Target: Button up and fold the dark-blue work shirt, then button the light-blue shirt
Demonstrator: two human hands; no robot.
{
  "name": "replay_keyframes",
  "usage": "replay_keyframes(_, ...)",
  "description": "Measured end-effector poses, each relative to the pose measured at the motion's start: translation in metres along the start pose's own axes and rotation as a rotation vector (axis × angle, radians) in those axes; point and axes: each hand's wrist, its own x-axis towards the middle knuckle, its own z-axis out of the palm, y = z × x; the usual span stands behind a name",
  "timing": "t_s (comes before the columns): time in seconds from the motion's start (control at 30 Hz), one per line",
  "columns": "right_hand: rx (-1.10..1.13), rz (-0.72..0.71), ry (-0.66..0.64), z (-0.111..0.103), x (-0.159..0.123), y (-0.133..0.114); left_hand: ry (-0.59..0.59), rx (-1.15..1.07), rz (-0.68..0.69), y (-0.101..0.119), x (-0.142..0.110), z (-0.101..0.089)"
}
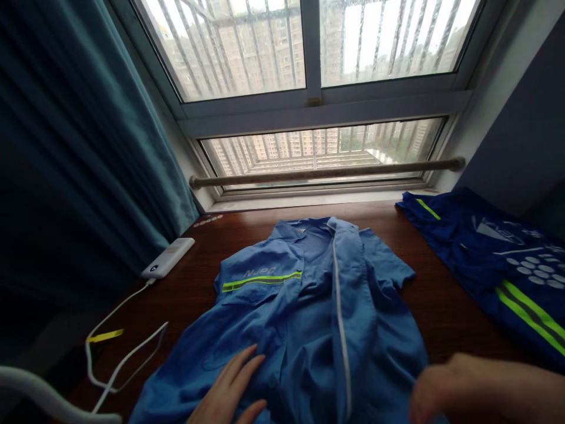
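A blue short-sleeved work shirt (256,318) lies spread on the dark wooden surface, its front unfastened and its collar toward the window. It carries a yellow-green stripe and grey letters on the chest, and white piping runs down the front edge. My left hand (232,386) rests on the shirt's lower left front with fingers stretched out. At the lower right, my right hand (435,388) is beside the shirt's edge, blurred by motion. Its fingers curl downward, and whether they grip the cloth cannot be made out.
Darker blue clothing (477,253) with yellow-green stripes lies at the right. A white power bank (170,258) with a white cable (117,309) and yellow tag (106,336) sits at the left, near the blue curtain (132,147). A rail (326,174) crosses the window behind.
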Motion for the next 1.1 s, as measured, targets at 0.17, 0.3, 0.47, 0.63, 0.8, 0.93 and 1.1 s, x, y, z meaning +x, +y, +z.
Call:
replay_keyframes(0.17, -0.091, -0.013, 0.213, -0.041, 0.067, 0.007, -0.049, 0.131, -0.048, -0.018, 0.014, 0.001)
replay_keyframes(0.3, -0.268, -0.165, 0.428, -0.03, 0.138, 0.031, -0.107, 0.169, -0.102, -0.026, 0.062, 0.001)
replay_keyframes(0.47, -0.528, -0.069, 0.516, -0.006, 0.217, 0.045, -0.146, 0.183, -0.334, -0.037, 0.155, 0.031)
replay_keyframes(0.63, -0.761, 0.166, 0.566, -0.007, 0.239, 0.069, -0.043, 0.182, -0.484, -0.071, 0.231, 0.062)
replay_keyframes(0.8, -0.801, 0.138, 0.585, -0.02, 0.227, 0.089, 0.077, 0.218, -0.459, -0.091, 0.278, 0.066)
replay_keyframes(0.93, -0.807, 0.153, 0.605, -0.027, 0.227, 0.096, 0.12, 0.227, -0.441, -0.085, 0.297, 0.07)
replay_keyframes(1.1, -0.806, 0.101, 0.574, -0.042, 0.227, 0.093, 0.265, 0.289, -0.38, -0.078, 0.292, 0.076)
